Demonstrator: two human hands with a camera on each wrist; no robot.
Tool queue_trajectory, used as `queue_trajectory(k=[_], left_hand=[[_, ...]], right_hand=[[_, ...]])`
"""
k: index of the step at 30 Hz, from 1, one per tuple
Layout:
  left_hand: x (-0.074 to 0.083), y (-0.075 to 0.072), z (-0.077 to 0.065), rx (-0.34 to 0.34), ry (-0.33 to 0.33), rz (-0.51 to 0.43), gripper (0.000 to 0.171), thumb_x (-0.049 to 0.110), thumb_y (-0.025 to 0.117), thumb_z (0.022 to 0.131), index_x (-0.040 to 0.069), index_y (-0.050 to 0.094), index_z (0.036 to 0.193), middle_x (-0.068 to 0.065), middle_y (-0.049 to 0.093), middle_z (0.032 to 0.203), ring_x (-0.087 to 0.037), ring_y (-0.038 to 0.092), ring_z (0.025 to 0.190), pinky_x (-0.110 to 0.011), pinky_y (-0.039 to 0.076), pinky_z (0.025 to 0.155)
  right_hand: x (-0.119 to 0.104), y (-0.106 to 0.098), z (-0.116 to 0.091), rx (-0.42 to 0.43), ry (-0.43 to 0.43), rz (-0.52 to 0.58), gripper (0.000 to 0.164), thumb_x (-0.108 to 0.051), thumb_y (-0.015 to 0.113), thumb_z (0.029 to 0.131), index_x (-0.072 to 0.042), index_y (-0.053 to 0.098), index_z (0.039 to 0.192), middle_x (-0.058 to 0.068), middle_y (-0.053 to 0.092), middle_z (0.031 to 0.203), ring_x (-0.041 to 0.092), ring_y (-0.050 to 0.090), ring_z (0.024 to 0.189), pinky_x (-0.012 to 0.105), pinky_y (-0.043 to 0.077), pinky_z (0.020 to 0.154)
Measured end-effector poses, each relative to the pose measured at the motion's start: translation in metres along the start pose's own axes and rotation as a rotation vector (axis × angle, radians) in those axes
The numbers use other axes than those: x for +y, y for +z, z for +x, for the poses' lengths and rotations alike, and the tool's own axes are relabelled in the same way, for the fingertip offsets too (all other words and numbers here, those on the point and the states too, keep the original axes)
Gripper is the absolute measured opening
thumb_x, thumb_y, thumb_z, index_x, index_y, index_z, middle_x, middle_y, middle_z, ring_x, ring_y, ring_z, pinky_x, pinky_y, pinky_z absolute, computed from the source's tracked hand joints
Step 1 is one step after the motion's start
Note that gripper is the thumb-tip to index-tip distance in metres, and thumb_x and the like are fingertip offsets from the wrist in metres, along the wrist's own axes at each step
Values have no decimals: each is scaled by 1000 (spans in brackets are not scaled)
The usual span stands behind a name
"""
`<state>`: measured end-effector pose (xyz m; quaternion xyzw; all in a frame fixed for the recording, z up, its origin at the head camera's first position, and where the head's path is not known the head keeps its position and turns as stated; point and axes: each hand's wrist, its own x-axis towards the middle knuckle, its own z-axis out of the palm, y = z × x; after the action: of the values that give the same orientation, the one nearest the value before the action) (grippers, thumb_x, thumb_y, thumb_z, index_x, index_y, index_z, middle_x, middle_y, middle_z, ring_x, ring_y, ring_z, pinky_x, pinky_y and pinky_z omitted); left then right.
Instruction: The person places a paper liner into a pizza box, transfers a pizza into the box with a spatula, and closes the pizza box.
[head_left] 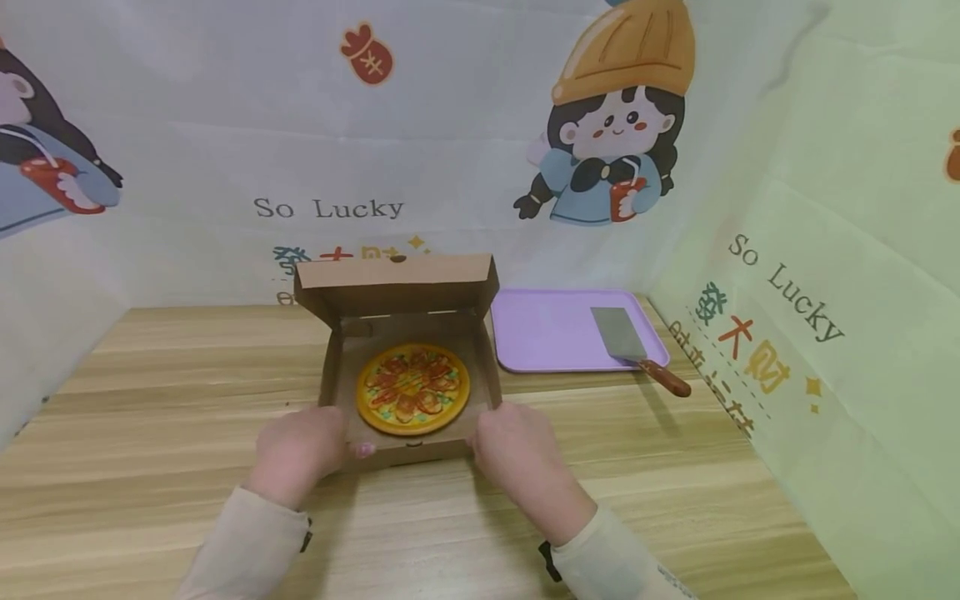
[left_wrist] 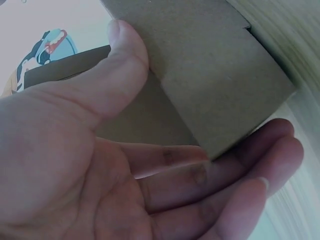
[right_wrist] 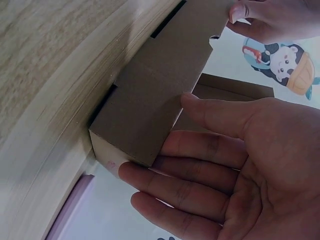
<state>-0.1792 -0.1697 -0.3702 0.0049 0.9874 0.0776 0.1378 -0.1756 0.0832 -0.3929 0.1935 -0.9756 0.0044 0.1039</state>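
An open brown cardboard pizza box (head_left: pixel 337 379) sits on the table with its lid (head_left: pixel 397 271) raised at the back. Inside lies a round pizza (head_left: pixel 412 388) with red and green topping. My left hand (head_left: pixel 300 442) grips the box's front left corner; in the left wrist view its thumb (left_wrist: pixel 129 60) presses the front wall and the fingers lie around the corner and side. At the front right corner my right hand (head_left: pixel 516 446) holds the box the same way, thumb (right_wrist: pixel 212 110) at the front wall's upper edge. The hands hide both front corners in the head view.
To the right of the box lies a purple tray (head_left: pixel 543 333). A pizza server (head_left: pixel 618 333) rests on it, its brown wooden handle (head_left: pixel 666 377) sticking out past the tray's front edge. Printed cloth walls (head_left: pixel 450 125) stand behind and at both sides of the wooden table (head_left: pixel 172 400).
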Motion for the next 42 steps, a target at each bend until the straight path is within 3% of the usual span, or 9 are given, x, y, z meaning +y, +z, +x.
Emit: queue_trajectory(k=[4, 16, 21, 27, 32, 36, 38, 40, 42], left_hand=[[-3, 0, -1, 1, -7, -21, 50, 55, 76, 94, 5, 75, 92, -11, 69, 89, -25, 58, 76, -46, 54, 69], [-5, -1, 0, -1, 4, -13, 56, 57, 74, 94, 1, 75, 101, -16, 75, 98, -26, 62, 76, -51, 58, 71], [-6, -2, 0, -9, 9, -22, 56, 58, 74, 93, 3, 75, 98, -13, 74, 93, -25, 62, 76, -51, 58, 71], [-11, 0, 1, 10, 32, -28, 66, 63, 74, 91, -1, 75, 106, -24, 76, 110, -31, 70, 87, -59, 60, 79], [-17, 4, -3, 52, 58, -33, 74, 63, 71, 94, -9, 70, 111, -29, 74, 111, -36, 72, 89, -58, 62, 78], [-19, 6, -9, 138, 93, -10, 76, 54, 61, 104, -18, 62, 124, -39, 69, 119, -54, 70, 103, -65, 61, 87], [-20, 7, -12, 194, 109, 12, 74, 49, 55, 109, -21, 55, 136, -45, 59, 136, -64, 61, 120, -71, 55, 99], [-21, 7, -14, 245, 119, 34, 73, 47, 49, 112, -19, 50, 144, -46, 48, 149, -68, 49, 133, -75, 47, 108], [-23, 8, -15, 283, 129, 47, 73, 46, 45, 113, -15, 43, 152, -44, 37, 158, -69, 36, 144, -79, 38, 114]], right_hand=[[-2, -1, -1, 4, -16, -21, 35, -35, 78, 96, -10, 74, 71, 1, 57, 58, 16, 55, 54, 33, 48, 45], [-3, -2, 3, -45, 22, 8, 34, -34, 77, 97, -9, 73, 74, 3, 61, 62, 19, 61, 57, 36, 53, 48], [0, -4, 6, -124, 67, 103, 36, -37, 75, 99, -10, 71, 76, 7, 70, 73, 22, 69, 68, 38, 58, 56], [10, -6, 6, -216, 89, 311, 37, -37, 73, 101, -15, 68, 72, 4, 70, 73, 15, 57, 62, 31, 52, 59], [21, -2, 5, -157, 56, 432, 26, -30, 71, 103, -6, 78, 101, 9, 79, 87, 13, 61, 62, 35, 59, 68], [29, -1, 6, -94, 73, 438, 42, -31, 65, 106, 0, 69, 135, 20, 78, 118, 32, 78, 96, 50, 64, 95], [33, -1, 7, -83, 100, 436, 51, -33, 63, 108, 1, 61, 145, 24, 67, 143, 41, 71, 124, 55, 58, 107], [38, -2, 8, -77, 127, 433, 59, -36, 60, 109, 0, 51, 155, 24, 45, 166, 45, 51, 149, 58, 47, 120], [43, -3, 8, -59, 135, 440, 60, -36, 58, 110, -2, 48, 158, 24, 38, 169, 46, 44, 153, 59, 42, 124]])
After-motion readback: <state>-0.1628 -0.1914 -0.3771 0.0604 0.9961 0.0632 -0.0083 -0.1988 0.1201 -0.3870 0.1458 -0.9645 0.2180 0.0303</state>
